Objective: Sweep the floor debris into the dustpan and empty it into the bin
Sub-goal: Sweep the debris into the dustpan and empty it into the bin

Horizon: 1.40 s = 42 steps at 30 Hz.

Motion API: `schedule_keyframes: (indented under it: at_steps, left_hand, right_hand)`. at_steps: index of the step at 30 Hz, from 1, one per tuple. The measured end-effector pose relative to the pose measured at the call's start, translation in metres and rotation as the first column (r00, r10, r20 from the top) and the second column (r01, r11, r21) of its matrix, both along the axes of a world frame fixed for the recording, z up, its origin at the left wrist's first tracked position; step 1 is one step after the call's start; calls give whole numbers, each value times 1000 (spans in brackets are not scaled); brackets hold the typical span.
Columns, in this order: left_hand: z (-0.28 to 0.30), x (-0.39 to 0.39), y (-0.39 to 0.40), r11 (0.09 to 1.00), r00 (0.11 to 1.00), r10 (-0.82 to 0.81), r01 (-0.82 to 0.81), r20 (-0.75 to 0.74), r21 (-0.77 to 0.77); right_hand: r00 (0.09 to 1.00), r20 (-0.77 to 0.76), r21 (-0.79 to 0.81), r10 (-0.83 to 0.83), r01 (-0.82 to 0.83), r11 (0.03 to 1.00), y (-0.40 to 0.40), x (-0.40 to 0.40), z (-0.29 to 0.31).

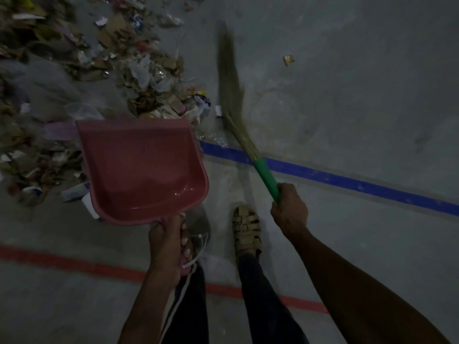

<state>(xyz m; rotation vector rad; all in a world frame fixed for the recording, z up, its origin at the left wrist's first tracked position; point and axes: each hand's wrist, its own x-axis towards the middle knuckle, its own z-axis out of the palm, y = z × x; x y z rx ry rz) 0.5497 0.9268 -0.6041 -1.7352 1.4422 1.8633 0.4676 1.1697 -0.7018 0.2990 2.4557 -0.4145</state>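
A dim view looking down at a grey concrete floor (347,108), seen from the head of a standing person. The left hand (166,247) grips the handle of a pink dustpan (141,170), its fingers curled tight round the handle. The dustpan's tray looks bare inside, and its wide front edge points away from the person, toward a large debris (82,70) heap of torn cardboard, paper scraps and clear plastic that fills the upper left of the floor. The pan's front edge meets the near side of the heap.

The right hand (289,207) is wrapped round the green handle of a broom (236,115), fingers clamped on it. The broom's long straw bristles reach forward, just to the right of the heap, and their tip is blurred.

One small scrap (288,60) lies alone, well apart to the right. A blue line (347,181) crosses the floor under the broom; a red line (74,263) runs nearer the person. A sandal (247,229) and dark trouser legs show between the arms.
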Motion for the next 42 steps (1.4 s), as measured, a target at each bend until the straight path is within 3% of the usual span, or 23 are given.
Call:
schedule_keyframes:
  at_steps: [3, 6, 12, 17, 24, 32, 42]
  left_hand:
    - [9, 10, -17, 1000, 1000, 8, -8, 7, -22]
    - [17, 21, -33, 998, 999, -19, 21, 28, -53]
    - [21, 40, -53, 1000, 999, -11, 12, 49, -12]
    - [25, 47, -62, 999, 997, -42, 42, 59, -3]
    - [32, 33, -56, 991, 991, -119, 123, 64, -56]
    - [55, -19, -11, 985, 988, -145, 149, 51, -89]
    - [49, -112, 93, 993, 989, -117, 114, -94, -33]
  right_hand:
    - [995, 29, -94, 93, -90, 991, -18, 15, 4]
    - [992, -63, -132, 106, -114, 985, -28, 30, 10]
    - [975, -207, 5, -76, 79, 997, -32, 60, 22]
    - [997, -43, 151, -63, 68, 986, -26, 74, 28]
    - [995, 65, -25, 79, -78, 997, -39, 69, 38]
    - [988, -144, -174, -52, 26, 984, 17, 32, 66]
    - [942, -307, -42, -135, 128, 991, 120, -83, 55]
